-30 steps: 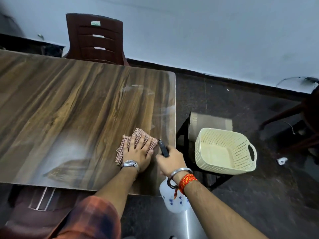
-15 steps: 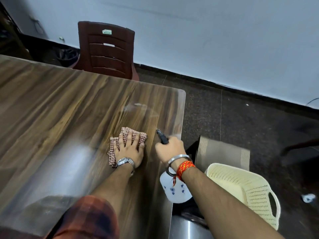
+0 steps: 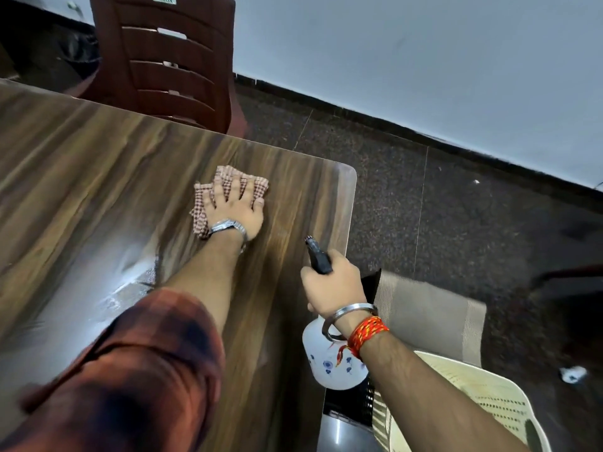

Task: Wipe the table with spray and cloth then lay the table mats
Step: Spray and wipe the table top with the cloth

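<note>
Moved: since a second ago the left hand [image 3: 233, 207] has pushed the red-and-white checked cloth [image 3: 228, 182] further up the table toward its far right corner
Left hand: spread flat, palm down on the cloth, fingers splayed, pressing rather than pinching
Right hand: the right hand [image 3: 336, 285] is closed round the black trigger head of the white plastic spray bottle with blue flower print [image 3: 332, 363], nozzle aimed over the right edge
Table: the glossy wood-grain table [image 3: 98, 177] shows a wet smear along the near left part
Handling: cloth looks soft and limp, likely to bunch unless held flat; bottle looks light and rigid, best kept by its neck
Mats: a beige woven table mat [image 3: 430, 308] lies off the table past its right edge, under the cream perforated plastic basket [image 3: 483, 396]
Around: a brown slatted plastic chair [image 3: 169, 60] stands at the far edge, clear of the wiping path; nothing on the tabletop blocks the cloth
</note>
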`<state>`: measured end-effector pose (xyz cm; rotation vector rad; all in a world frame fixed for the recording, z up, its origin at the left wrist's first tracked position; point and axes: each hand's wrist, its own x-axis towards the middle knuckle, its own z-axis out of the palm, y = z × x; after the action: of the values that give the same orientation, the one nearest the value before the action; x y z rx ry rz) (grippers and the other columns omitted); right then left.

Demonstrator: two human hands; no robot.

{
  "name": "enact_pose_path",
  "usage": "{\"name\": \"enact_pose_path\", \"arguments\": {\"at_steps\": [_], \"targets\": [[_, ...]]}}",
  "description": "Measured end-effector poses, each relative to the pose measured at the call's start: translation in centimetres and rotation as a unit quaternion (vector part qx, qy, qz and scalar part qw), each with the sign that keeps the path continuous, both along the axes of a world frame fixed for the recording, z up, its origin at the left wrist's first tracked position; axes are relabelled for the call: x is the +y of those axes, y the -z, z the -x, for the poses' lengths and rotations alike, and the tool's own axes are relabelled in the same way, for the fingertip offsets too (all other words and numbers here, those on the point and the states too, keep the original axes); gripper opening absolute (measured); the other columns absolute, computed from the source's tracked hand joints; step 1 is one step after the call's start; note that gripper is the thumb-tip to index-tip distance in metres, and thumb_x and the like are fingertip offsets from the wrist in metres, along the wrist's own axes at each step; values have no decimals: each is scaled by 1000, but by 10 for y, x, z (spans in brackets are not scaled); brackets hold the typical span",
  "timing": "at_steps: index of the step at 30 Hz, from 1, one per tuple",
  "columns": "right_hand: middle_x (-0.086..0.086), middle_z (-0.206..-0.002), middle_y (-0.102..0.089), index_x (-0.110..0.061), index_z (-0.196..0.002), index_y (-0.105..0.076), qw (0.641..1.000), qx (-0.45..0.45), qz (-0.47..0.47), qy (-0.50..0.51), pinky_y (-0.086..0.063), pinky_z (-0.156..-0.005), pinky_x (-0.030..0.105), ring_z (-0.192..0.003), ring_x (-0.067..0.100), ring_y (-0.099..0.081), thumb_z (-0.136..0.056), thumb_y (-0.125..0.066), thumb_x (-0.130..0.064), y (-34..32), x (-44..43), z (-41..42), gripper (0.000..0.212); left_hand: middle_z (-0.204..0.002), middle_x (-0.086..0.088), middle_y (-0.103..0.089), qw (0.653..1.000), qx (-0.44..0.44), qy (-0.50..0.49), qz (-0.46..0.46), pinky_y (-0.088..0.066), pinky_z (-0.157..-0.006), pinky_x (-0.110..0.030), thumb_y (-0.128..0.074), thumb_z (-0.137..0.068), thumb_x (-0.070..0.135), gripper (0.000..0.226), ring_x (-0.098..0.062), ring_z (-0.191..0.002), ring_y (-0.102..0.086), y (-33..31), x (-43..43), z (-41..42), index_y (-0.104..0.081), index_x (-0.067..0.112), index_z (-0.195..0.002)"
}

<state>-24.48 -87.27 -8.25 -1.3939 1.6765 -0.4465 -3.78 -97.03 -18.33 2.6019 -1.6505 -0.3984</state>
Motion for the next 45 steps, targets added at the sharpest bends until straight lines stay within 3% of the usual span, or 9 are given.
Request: {"name": "enact_pose_path", "arguments": {"at_steps": [8,12,17,24,27,30,33,35,45], "targets": [[6,-63,-57,-19,-65,-43,995,33,54,71,-55,-65,46,-64,35,-62,-64,-52,-34,3,-29,33,18,-162,7,2,994,17,104,19,10,-115,-55,-17,-95,54,60,-29,-147,12,-2,-86,99,-11,38,-152],[2,-60,-48,-14,-64,-39,993,47,65,85,-36,-57,35,-60,27,-45,-76,-61,-17,4,-25,54,25,-162,7,1,988,21,153,17,7,-116,-55,-17,-95,57,60,-29,-147,11,-1,-114,125,-12,39,-152],[9,-62,-56,-15,-67,-42,992,58,42,107,-53,-67,48,-68,41,-60,-69,-57,-31,8,-15,73,22,-162,12,-5,957,-39,286,27,2,-117,-52,-20,-95,57,57,-22,-148,5,-6,-102,121,-16,43,-150],[9,-70,-67,-20,-72,-50,996,42,23,76,-57,-71,48,-67,36,-67,-66,-54,-37,2,3,64,19,-160,14,-11,895,-69,439,30,-2,-117,-52,-19,-95,60,56,-23,-149,-2,2,4,123,-20,45,-149],[6,-72,-69,-22,-75,-54,998,28,25,56,-58,-72,49,-68,34,-68,-65,-56,-40,-3,24,57,21,-157,13,-26,899,-49,435,13,-4,-116,-54,-17,-89,58,60,-25,-147,-9,0,62,123,-37,41,-143],[7,-72,-67,-18,-76,-54,998,25,38,32,-57,-72,44,-70,34,-67,-68,-55,-36,-14,55,50,20,-156,12,-27,907,-39,420,1,1,-117,-52,-19,-89,56,61,-23,-148,-4,-3,138,131,-38,36,-144],[3,-70,-57,-13,-79,-54,998,29,50,0,-41,-67,32,-75,31,-54,-81,-60,-21,-29,93,52,10,-156,10,-29,922,-3,388,8,10,-117,-47,-15,-89,59,62,-22,-149,0,-4,217,136,-42,37,-140],[3,-72,-54,-11,-81,-55,998,20,62,-24,-33,-68,29,-75,29,-48,-83,-61,-19,-35,123,57,10,-157,12,-27,928,2,373,18,8,-117,-49,-14,-90,59,61,-22,-149,1,-4,268,140,-38,41,-143],[11,-81,-64,-10,-79,-57,995,-11,30,-98,-44,-70,32,-78,33,-60,-79,-61,-21,-23,249,68,11,-158,17,-16,944,-8,330,-9,3,-115,-51,-28,-95,59,55,-23,-149,-1,3,455,159,-21,47,-149]]}}
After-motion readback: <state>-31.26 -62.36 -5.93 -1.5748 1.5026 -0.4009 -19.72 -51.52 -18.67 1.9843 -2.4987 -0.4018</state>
